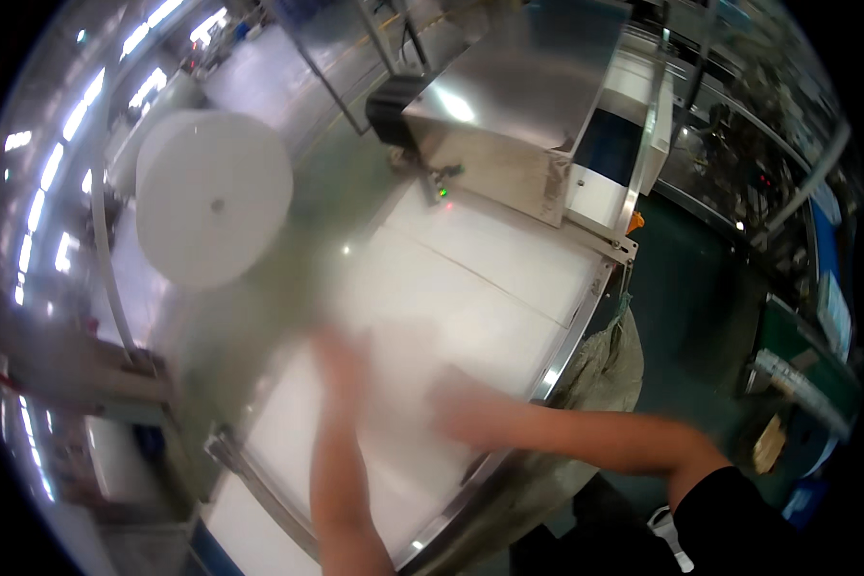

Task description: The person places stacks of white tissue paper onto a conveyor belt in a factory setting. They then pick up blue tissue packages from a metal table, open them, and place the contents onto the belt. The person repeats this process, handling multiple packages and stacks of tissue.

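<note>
My left hand (341,365) is over the white work surface (470,307), its fingers smeared by motion. To its right my right hand (466,408) reaches in from the right edge, equally blurred. Between and just beyond the two hands lies a faint whitish shape (398,350), too hazy to name. Whether either hand grips it I cannot make out. A thin seam (480,274) crosses the white surface farther off, below a metal-covered machine (518,86).
A large white roll (216,197) stands at the left. A metal rail (552,370) edges the surface on the right, with a grey-green sack (605,370) hanging beside it. A curved metal bar (259,490) crosses the near left end. Machinery (739,144) fills the far right.
</note>
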`<state>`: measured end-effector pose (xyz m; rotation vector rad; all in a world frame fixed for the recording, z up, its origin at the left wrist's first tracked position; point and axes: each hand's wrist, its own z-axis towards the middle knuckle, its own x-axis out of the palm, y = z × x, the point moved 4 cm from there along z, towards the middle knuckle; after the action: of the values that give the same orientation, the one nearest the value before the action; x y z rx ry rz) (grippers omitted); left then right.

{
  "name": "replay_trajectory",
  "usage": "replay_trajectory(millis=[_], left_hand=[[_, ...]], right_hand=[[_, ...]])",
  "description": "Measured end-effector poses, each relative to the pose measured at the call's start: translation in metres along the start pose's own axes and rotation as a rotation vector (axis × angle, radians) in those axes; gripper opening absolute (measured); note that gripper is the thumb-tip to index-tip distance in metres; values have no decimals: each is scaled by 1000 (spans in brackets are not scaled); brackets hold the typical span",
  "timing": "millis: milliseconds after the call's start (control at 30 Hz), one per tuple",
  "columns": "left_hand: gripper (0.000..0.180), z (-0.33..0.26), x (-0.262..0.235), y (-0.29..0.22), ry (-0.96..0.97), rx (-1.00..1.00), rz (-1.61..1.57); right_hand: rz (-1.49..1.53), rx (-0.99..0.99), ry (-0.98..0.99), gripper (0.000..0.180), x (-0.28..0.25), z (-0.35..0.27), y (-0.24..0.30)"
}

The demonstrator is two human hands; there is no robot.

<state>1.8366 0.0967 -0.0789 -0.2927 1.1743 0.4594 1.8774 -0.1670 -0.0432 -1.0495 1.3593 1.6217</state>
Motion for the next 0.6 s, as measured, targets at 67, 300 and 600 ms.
replay_trajectory(millis=[67, 300, 600], left_hand=[[65, 6, -13, 4, 41, -5, -40], [63, 7, -29, 7, 68, -3, -47], [62, 19, -35, 22, 29, -11, -80]], right_hand=[[-1, -13, 24, 20, -23, 6, 7], [-102, 91, 70, 23, -28, 19, 22], [-129, 86, 37, 26, -48, 26, 30]])
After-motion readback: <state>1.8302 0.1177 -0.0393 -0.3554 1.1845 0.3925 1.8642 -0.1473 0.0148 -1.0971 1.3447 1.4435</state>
